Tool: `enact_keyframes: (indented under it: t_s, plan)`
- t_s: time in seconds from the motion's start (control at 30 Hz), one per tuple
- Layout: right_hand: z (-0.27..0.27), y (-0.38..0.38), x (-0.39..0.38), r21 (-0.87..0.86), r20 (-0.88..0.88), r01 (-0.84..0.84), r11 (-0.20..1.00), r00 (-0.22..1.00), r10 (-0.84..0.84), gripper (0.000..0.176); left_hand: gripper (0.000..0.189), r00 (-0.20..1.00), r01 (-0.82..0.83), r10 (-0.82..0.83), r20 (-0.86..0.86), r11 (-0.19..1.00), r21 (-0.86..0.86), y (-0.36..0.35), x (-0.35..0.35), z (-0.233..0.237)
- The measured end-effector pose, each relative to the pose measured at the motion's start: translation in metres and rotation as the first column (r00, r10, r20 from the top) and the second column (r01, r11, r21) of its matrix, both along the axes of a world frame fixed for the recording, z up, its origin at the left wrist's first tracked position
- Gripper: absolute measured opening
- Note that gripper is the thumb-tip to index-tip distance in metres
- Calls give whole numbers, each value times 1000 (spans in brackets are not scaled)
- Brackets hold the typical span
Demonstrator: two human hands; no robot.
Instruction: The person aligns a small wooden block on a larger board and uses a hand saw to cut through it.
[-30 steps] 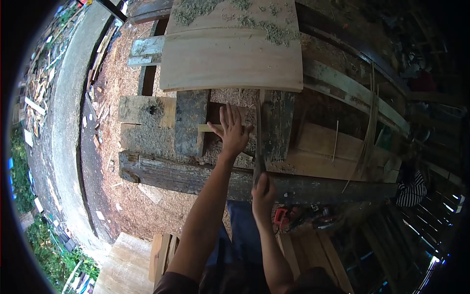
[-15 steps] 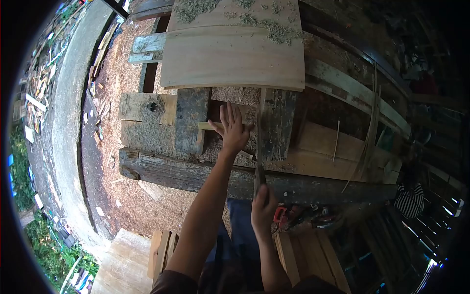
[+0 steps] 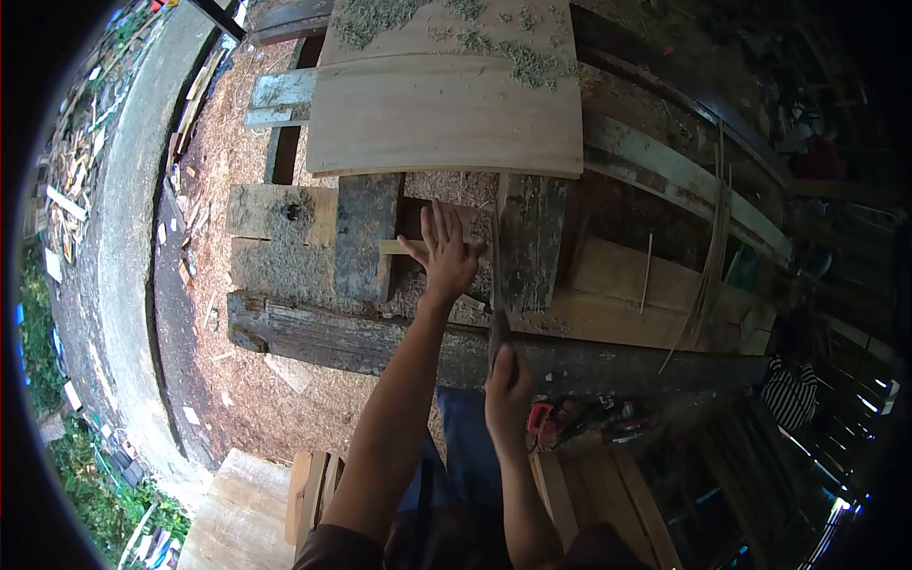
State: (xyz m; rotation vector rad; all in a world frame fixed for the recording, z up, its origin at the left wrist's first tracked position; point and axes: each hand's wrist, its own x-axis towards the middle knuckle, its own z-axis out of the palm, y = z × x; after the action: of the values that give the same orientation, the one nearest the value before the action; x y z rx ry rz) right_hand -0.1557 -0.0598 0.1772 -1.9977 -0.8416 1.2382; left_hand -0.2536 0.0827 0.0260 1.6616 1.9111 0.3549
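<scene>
My left hand presses down with fingers spread on a thin pale wood strip. The strip spans the gap between two dark, worn boards, and much of it is hidden under the hand. In my right hand is the dark handle of a handsaw, gripped near the front beam. Its blade, seen edge-on, points away from me, just right of the left hand and along the inner edge of the right-hand board. Where the blade meets the strip is hard to make out.
A plywood sheet with shavings on it lies across the far part of the bench. A heavy weathered beam runs along the near side. A red tool lies below it, right of my legs. Thin strips lean at the right.
My right hand and the saw have moved slightly forward, away from me. My left hand stays on the strip. The whole view has shifted a little.
</scene>
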Motion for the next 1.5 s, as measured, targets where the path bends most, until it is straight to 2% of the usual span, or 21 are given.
enact_keyframes:
  t_s: [0.07, 0.1, 0.13, 0.2, 0.27, 0.4, 0.47, 0.53, 0.67, 0.73, 0.83, 0.93, 1.03, 1.17, 1.23, 1.27, 1.33, 1.37, 1.43, 1.5]
  plan:
    - [13, -44, -2, -45, -89, 92, 995, 991, -96, 44, 82, 1000, 18, -18, -23, 1000, -14, -2, -1, 1]
    - [5, -47, 0, -21, -60, 94, 995, 994, -95, 43, 82, 999, 16, -16, -27, 1000, -12, -2, -3, -1]
    - [-2, -31, 1, -21, -66, 95, 995, 993, -97, 43, 82, 1000, 18, -18, -22, 1000, -2, -3, -3, -3]
    - [-19, 11, 9, -9, 32, -1, 1000, 999, 2, 41, 82, 1000, 23, -23, -11, 1000, 9, -4, -1, -3]
    - [-14, 1, 4, -18, 6, 30, 999, 1000, -29, 42, 82, 999, 25, -26, -40, 999, -30, -2, -2, 2]
    - [16, -49, -6, -25, -42, 88, 996, 995, -89, 46, 81, 1000, 6, -6, 0, 1000, 21, -6, -1, -4]
    - [0, -27, 0, 6, -48, 101, 995, 994, -100, 41, 81, 1000, 18, -18, -10, 1000, -12, -3, -2, -4]
    - [-18, 13, 10, -4, -62, 34, 999, 997, -34, 42, 81, 1000, 22, -22, -19, 1000, 1, -3, -1, -5]
    - [8, -18, 1, -6, -18, 17, 1000, 1000, -17, 43, 82, 1000, 5, -5, -4, 1000, -6, -3, -1, -1]
    - [23, -41, -1, -41, -18, 80, 996, 997, -81, 45, 82, 1000, 7, -7, -6, 1000, 0, -5, -1, -5]
    - [-11, 2, 6, -7, 66, 8, 1000, 998, -7, 44, 83, 1000, 22, -21, -21, 1000, 13, -2, -2, -3]
    - [-13, 6, 0, 9, -4, -5, 1000, 1000, 5, 45, 84, 999, 18, -19, -26, 1000, -10, -6, 0, 3]
    - [5, -54, -4, 85, 14, 40, 996, 999, -41, 46, 84, 1000, 6, -6, -24, 1000, -5, -4, -1, -2]
    - [-27, -9, 0, 137, 128, 17, 990, 991, -35, 45, 84, 999, 21, -20, -39, 999, 25, -4, -1, -4]
    - [-16, 12, -5, 64, -13, -30, 998, 999, 31, 42, 83, 999, 25, -25, -30, 1000, 3, -9, 0, 1]
    - [-8, 2, -5, 79, -18, -28, 996, 999, 30, 42, 83, 1000, 22, -22, -19, 1000, -14, -3, -1, 1]
    - [9, -50, 0, -17, -178, 89, 996, 980, -91, 42, 84, 999, 20, -20, -29, 1000, -5, -2, -3, -1]
    - [2, -49, 1, -24, -175, 86, 996, 980, -89, 42, 84, 999, 24, -24, -32, 1000, 2, -4, -2, -1]
    - [-18, -33, 2, 58, 54, 48, 997, 997, -51, 44, 84, 999, 24, -24, -30, 1000, 2, -5, 0, -1]
    - [-30, 0, 4, 54, 19, 40, 998, 999, -41, 45, 84, 999, 20, -19, -40, 1000, 12, -6, 1, 2]
